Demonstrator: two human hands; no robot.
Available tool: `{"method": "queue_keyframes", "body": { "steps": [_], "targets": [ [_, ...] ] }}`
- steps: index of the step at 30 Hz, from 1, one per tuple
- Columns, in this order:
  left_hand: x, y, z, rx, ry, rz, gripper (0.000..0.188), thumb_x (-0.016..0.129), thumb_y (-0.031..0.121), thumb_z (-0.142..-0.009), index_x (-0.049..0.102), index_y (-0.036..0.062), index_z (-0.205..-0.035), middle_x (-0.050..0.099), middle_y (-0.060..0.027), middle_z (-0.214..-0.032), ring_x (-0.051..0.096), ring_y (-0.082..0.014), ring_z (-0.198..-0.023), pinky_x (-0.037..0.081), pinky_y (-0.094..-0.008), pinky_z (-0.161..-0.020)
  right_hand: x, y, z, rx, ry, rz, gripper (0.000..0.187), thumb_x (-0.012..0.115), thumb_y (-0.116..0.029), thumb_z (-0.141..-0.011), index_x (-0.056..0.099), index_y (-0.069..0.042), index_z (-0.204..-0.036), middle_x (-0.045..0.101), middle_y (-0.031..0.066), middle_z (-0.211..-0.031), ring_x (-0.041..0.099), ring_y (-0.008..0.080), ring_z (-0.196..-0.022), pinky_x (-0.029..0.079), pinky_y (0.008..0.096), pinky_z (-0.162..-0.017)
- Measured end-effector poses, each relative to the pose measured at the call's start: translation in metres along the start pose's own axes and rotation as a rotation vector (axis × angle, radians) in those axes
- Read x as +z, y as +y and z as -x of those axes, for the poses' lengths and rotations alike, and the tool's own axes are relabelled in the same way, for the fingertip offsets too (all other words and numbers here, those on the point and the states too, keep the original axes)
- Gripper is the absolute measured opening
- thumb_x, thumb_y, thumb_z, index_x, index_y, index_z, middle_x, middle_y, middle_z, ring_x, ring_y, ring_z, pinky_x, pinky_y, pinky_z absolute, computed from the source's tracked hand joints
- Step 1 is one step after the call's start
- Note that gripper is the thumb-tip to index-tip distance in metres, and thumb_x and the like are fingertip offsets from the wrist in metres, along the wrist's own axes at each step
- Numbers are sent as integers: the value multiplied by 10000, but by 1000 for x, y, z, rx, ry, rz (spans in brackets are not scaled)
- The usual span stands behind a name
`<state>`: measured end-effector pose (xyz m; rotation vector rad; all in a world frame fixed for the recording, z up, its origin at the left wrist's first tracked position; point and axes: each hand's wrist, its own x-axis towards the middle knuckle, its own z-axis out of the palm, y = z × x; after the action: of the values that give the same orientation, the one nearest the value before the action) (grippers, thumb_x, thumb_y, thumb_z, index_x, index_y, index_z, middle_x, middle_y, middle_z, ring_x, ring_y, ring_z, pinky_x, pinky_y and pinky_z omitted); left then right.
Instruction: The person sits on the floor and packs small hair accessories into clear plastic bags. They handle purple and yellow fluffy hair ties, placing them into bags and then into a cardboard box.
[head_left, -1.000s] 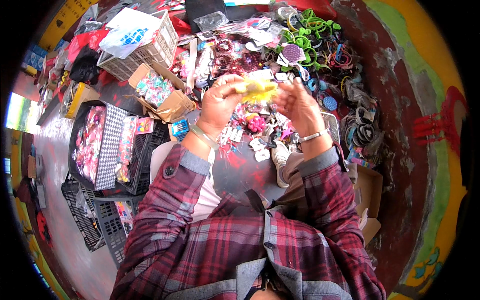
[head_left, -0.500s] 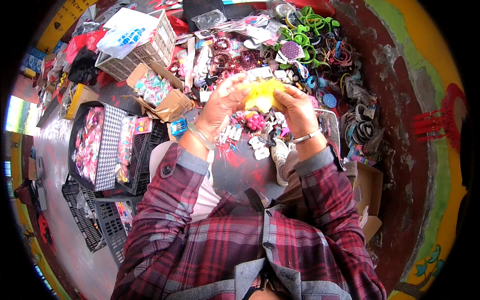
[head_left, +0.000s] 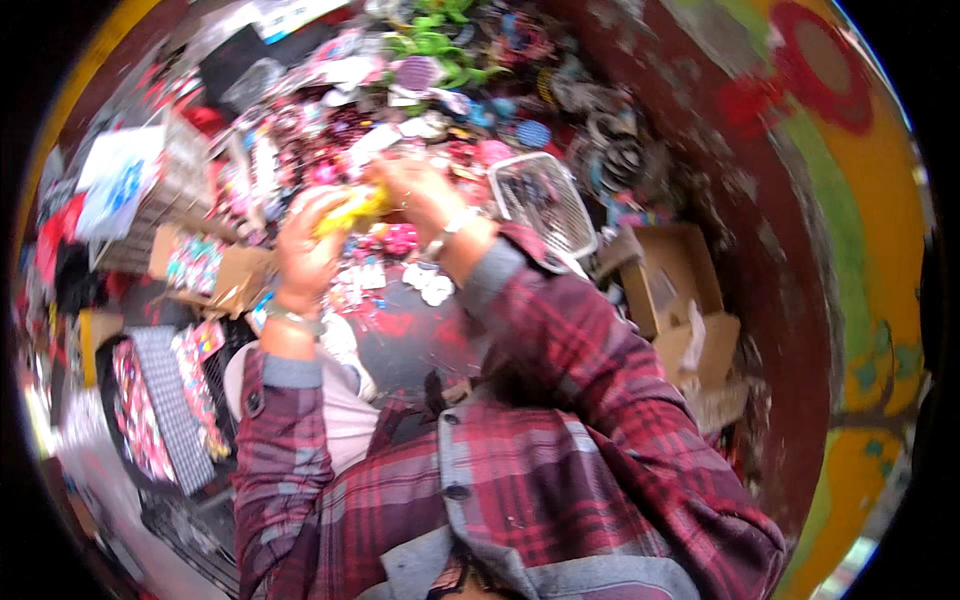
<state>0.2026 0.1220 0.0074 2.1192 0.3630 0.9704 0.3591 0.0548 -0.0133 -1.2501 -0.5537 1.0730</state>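
Note:
A bright yellow fluffy piece (head_left: pixel 358 208) is held up between my two hands, above a heap of small hair accessories. My left hand (head_left: pixel 303 245) has its fingers closed round the left end of it. At the other end, the fingers of my right hand (head_left: pixel 420 192) are bent in and pinch it; motion smears their tips. Below the hands lie a pink beaded bunch (head_left: pixel 400 239) and some white rounded pieces (head_left: pixel 430 284) on the dark floor.
A white mesh basket (head_left: pixel 590 245) and an open cardboard box (head_left: pixel 680 270) stand at the right. To the left are a cardboard box of bagged items (head_left: pixel 240 285), a crate (head_left: pixel 190 165) and a black bin (head_left: pixel 105 400). Green headbands (head_left: pixel 430 40) lie at the far side.
The whole view has swung, so the surroundings sit further left and the picture is blurred. Both hands still hold the yellow fluffy piece, which now shows less of itself, partly covered by the fingers.

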Motion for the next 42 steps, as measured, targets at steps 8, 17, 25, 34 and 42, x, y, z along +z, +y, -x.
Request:
{"method": "queue_keyframes", "body": {
  "steps": [8, 17, 25, 34, 42],
  "targets": [
    [37, 26, 7, -50, -54, 158, 440, 563, 174, -854, 438, 22, -1249, 472, -114, -1202, 511, -193, -1022, 431, -298, -850, -35, -30, 12, -180, 284, -167, 170, 576, -161, -765, 647, -6, -764, 549, 32, -600, 525, 132, -574, 415, 272, -505],
    [34, -30, 6, -341, 34, 125, 283, 463, 211, -923, 603, -7, -1036, 637, -70, -922, 595, -107, -778, 459, -216, -588, -307, -109, 157, -26, 381, 435, 179, 641, -211, -766, 658, -55, -854, 588, 0, -763, 540, 103, -716, 439, 250, -643],
    [49, -50, 22, -523, -121, 0, 293, 463, 234, -925, 627, -3, -979, 635, -37, -797, 550, -64, -636, 411, -197, -552, -575, 93, 285, 867, 701, 874, 173, 607, -186, -776, 659, -21, -789, 618, 74, -700, 582, 184, -624, 461, 327, -557],
    [60, -75, 48, -692, -183, 9, 255, 499, 202, -910, 625, -14, -957, 639, -56, -824, 569, -79, -680, 449, -212, -607, -565, 148, 249, 1033, 719, 1146, 199, 599, -215, -774, 657, -31, -824, 615, 80, -766, 583, 198, -684, 464, 335, -600],
    [74, -72, 55, -744, -230, -5, 264, 495, 222, -913, 630, 1, -965, 630, -33, -807, 562, -71, -663, 436, -201, -581, -560, 157, 234, 978, 845, 1215, 227, 592, -241, -773, 656, -39, -856, 612, 85, -825, 585, 211, -738, 467, 342, -638]
  ]
}}
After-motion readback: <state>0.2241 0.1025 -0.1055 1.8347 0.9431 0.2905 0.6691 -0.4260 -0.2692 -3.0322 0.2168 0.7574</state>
